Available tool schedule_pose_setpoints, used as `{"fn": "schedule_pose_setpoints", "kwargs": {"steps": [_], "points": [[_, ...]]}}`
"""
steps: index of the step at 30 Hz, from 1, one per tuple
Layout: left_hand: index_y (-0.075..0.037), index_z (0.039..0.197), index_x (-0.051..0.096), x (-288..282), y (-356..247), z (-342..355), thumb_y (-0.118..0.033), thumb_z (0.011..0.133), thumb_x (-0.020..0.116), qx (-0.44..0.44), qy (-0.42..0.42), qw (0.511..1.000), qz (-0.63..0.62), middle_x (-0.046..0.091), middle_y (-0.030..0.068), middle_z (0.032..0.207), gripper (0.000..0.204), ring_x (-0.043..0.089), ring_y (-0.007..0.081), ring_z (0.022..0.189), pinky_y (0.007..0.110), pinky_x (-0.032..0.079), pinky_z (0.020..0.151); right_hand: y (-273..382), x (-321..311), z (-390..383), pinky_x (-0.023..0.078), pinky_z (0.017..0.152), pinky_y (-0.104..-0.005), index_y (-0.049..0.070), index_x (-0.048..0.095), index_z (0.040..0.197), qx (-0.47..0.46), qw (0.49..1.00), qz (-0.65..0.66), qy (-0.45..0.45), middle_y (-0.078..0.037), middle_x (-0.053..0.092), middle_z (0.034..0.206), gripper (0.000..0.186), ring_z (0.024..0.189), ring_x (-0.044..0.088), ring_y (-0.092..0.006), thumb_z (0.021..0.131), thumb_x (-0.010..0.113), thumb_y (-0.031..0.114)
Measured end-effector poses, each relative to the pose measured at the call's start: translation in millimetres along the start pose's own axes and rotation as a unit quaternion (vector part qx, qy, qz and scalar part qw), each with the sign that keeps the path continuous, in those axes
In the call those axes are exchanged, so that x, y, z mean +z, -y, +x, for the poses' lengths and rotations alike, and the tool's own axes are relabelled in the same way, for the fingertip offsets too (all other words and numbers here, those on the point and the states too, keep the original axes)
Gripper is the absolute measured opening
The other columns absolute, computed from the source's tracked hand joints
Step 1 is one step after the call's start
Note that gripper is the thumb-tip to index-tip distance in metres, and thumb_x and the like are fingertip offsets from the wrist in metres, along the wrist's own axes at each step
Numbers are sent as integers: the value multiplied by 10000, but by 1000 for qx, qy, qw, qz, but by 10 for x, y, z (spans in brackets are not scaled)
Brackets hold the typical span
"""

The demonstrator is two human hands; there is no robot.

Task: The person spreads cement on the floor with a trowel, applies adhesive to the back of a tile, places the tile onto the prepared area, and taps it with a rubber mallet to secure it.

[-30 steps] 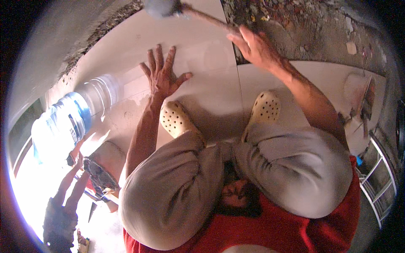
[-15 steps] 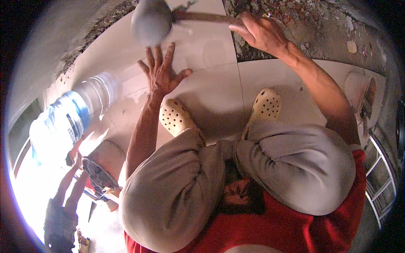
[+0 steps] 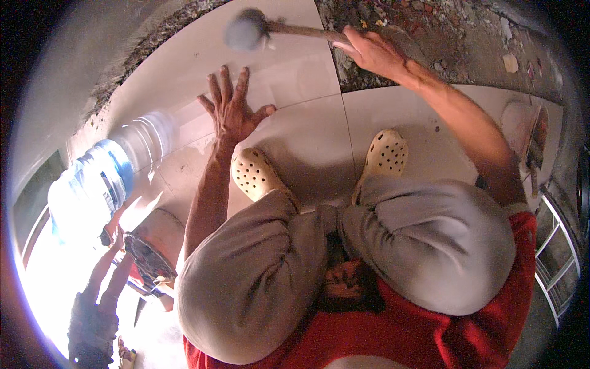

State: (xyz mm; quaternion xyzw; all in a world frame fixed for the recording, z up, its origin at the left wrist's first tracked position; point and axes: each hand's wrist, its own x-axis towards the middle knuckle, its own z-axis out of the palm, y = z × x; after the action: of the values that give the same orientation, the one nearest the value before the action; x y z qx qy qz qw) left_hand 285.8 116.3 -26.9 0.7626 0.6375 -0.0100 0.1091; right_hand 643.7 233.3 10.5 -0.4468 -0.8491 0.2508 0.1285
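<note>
My right hand (image 3: 376, 56) is closed round the wooden handle of a mallet (image 3: 247, 31). The mallet's rounded grey head, slightly blurred, is over the far pale floor tile (image 3: 295, 64); whether it touches the tile I cannot tell. My left hand (image 3: 232, 111) lies flat with fingers spread on the tiles, just nearer to me than the mallet head. Thin joints separate the large tiles. Both of my feet, in cream clogs (image 3: 388, 152) with holes, rest on the tiles between my arms.
Rough ground with rubble (image 3: 424, 43) borders the tiles at the far right. A clear plastic water bottle (image 3: 98, 178) with a blue band lies at left, near another person's legs (image 3: 101, 295). A bucket (image 3: 519, 126) and a metal ladder (image 3: 556, 258) are at right.
The mallet head has dropped away from the camera towards the tile and looks smaller, shifted slightly right. My left hand stays flat on the tiles.
</note>
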Motion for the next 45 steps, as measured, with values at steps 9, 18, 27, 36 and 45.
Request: {"fn": "schedule_pose_setpoints", "kwargs": {"steps": [9, 18, 27, 36, 45], "points": [[-296, 1640, 298, 16, 21, -12, -898, 688, 650, -4, 3, 1000, 0, 106, 210, 1726, 1181, 31, 504, 1572, 824, 48, 1131, 453, 206, -341, 502, 594, -486, -5, 599, 1074, -20, 965, 124, -230, -254, 641, 753, 340, 704, 667, -444, 1054, 614, 334], [-305, 1645, 285, 47, 56, 0, -899, 673, 664, -5, -5, 1000, -2, 109, 209, 1726, 1200, 35, 506, 1571, 816, 63, 1137, 269, 173, -419, 443, 480, -504, -15, 555, 975, 20, 997, 71, -38, -253, 598, 621, 359, 559, 630, -455, 1049, 621, 330], [-321, 1654, 245, 57, 51, -1, -884, 659, 691, -10, 4, 1000, -11, 86, 208, 1730, 1228, 21, 500, 1574, 809, 56, 1143, 235, 186, -391, 438, 467, -472, -18, 574, 986, 36, 996, 66, -40, -234, 582, 602, 339, 518, 616, -430, 1042, 641, 309], [-282, 1663, 216, 49, 222, 48, -870, 655, 710, 6, 19, 1000, -16, 44, 230, 1727, 1268, -5, 501, 1573, 785, 33, 1163, 403, 283, -613, 480, 529, -495, -12, 575, 1013, -8, 988, 103, -118, -240, 606, 644, 356, 597, 634, -468, 1051, 613, 340], [-278, 1647, 276, 105, 264, 112, -909, 616, 688, 20, -10, 999, -26, 110, 299, 1695, 1277, 53, 552, 1552, 831, 83, 1115, 275, 219, -649, 451, 506, -527, -10, 554, 989, 83, 994, 56, 53, -274, 595, 641, 358, 606, 617, -503, 1050, 613, 338]]}}
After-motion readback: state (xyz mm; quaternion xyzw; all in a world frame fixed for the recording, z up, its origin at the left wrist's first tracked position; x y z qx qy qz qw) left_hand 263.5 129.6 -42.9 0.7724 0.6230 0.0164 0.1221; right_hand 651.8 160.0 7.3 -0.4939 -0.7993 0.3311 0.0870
